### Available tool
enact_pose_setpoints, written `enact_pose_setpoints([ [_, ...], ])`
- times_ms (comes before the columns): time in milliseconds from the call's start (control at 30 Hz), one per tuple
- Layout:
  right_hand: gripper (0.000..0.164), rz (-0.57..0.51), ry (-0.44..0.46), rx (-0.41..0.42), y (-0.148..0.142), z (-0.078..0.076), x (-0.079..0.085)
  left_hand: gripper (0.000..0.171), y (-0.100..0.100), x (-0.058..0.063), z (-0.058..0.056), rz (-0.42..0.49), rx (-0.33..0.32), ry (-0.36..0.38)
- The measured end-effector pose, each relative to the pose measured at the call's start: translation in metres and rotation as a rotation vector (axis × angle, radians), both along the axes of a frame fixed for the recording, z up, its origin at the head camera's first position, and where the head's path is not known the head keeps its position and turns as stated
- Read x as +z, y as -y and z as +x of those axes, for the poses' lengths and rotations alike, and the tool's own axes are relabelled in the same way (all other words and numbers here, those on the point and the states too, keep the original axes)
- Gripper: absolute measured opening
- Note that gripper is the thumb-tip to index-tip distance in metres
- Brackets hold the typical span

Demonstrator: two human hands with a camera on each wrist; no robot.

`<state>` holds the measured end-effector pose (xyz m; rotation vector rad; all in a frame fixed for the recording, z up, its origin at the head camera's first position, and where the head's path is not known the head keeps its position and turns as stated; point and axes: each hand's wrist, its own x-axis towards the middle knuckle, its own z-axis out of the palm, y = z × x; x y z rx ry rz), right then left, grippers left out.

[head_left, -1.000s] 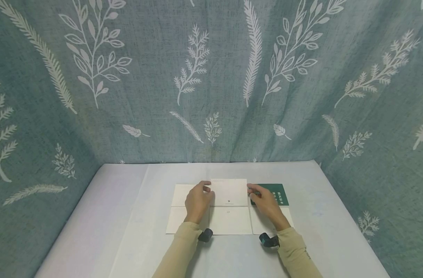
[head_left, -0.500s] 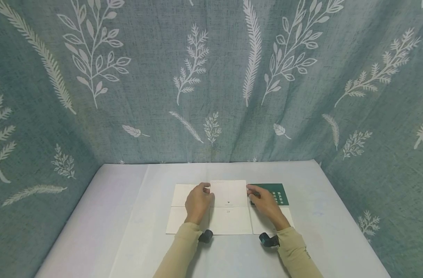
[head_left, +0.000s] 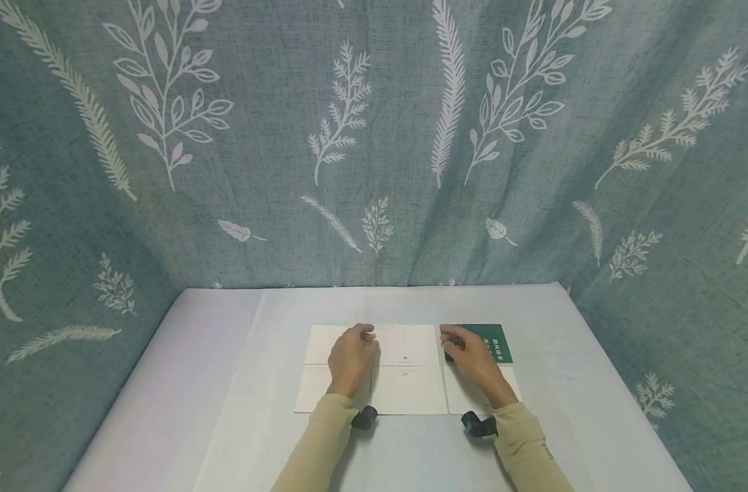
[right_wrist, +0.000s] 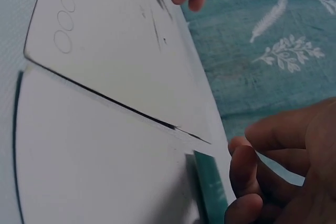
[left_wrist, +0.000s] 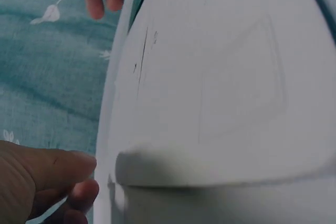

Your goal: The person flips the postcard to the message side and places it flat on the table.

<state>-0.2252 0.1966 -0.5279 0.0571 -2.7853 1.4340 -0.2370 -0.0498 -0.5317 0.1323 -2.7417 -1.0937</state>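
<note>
A white card (head_left: 413, 344) with a small dark mark lies flat at the far middle of a grid of cards. It meets the near middle card (head_left: 408, 393) below it. My left hand (head_left: 352, 359) hovers over the left cards beside its left edge, fingers loosely bent and holding nothing. To its right, my right hand (head_left: 470, 355) hangs partly over a green card (head_left: 495, 342) with white print, fingers loosely bent around nothing. In the right wrist view the right fingertips (right_wrist: 244, 163) are beside the green edge (right_wrist: 211, 187). Both hands partly hide the outer cards.
Further cards lie at the left, a far left card (head_left: 320, 342) and a near left card (head_left: 315, 393), and a near right card (head_left: 510, 378). All rest on a white table (head_left: 238, 430). A patterned green curtain (head_left: 404, 219) closes the back and sides.
The far middle card has come down from a slightly raised position to lie flat in line with its neighbours. Both hands have let go of its edges and stay close to it.
</note>
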Motion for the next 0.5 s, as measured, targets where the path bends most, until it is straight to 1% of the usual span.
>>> enact_pose_setpoints([
  [133,0.041,-0.009,-0.009,0.0,-0.01,0.006,0.007,0.031,-0.009,0.002,0.001,0.002,-0.068,0.001],
  [267,0.042,-0.001,-0.042,-0.011,-0.023,0.01,0.013,0.03,-0.02,0.004,0.001,-0.007,-0.142,0.003],
  [500,0.044,0.062,-0.053,-0.08,-0.046,0.021,0.019,0.03,-0.038,0.012,0.0,-0.032,-0.256,0.009],
])
